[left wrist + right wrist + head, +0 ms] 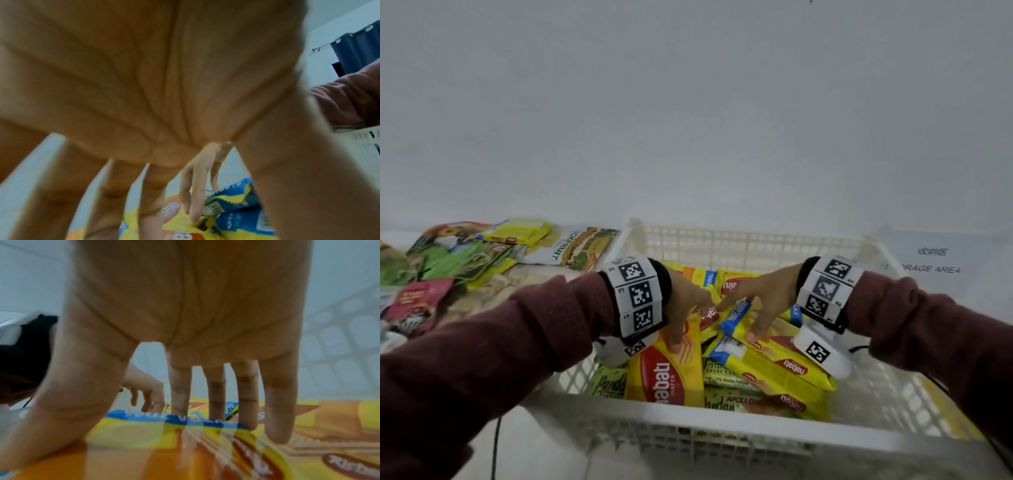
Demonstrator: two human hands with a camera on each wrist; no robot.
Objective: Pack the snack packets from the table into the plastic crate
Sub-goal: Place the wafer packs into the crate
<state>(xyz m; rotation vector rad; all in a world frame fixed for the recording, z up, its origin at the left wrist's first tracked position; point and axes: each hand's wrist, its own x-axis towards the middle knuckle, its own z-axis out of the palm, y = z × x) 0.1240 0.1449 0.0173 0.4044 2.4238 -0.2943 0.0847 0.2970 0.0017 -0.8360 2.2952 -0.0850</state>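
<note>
A white plastic crate (722, 431) holds several yellow Nabati wafer packets on top of green pandan cake packets (726, 401). Both hands are inside it. My left hand (685, 318) reaches down with straight, spread fingers (150, 186) and its thumb touches an upright yellow Nabati packet (664, 373). My right hand (753, 308) is spread flat, its fingers (216, 394) straight. Its tips rest on a yellow packet with a blue end (767, 363) and near a blue-ended packet (736, 317). Neither hand grips anything.
A heap of loose snack packets (465, 260) lies on the table left of the crate, with a jackfruit packet (571, 246) and a red packet (414, 298) among them. A paper sign reading STORAGE AREA (931, 263) lies behind the crate at the right. A white wall stands behind.
</note>
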